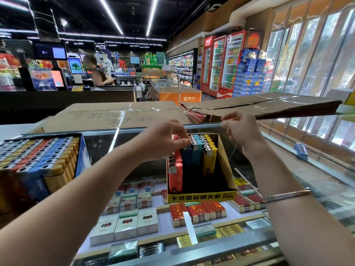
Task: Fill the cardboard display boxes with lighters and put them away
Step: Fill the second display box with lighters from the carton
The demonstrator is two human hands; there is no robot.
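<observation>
A cardboard display box (201, 195) with a yellow front label stands on the glass counter, partly filled with upright lighters: red ones (175, 175) at the left, then dark blue, teal (196, 150) and yellow (210, 160). My left hand (165, 140) reaches over the box, its fingertips pinching the tops of the dark blue lighters in the middle rows. My right hand (242, 129) hovers just right of the box's back corner with fingers curled, holding nothing that I can see. A full tray of lighters (38, 152) in a blue box sits at the left.
The glass counter (288, 164) shows cigarette packs beneath. Large flat cardboard cartons (115, 116) lie behind the box. A small blue object (300, 149) lies on the glass at the right. A person stands at the far checkout.
</observation>
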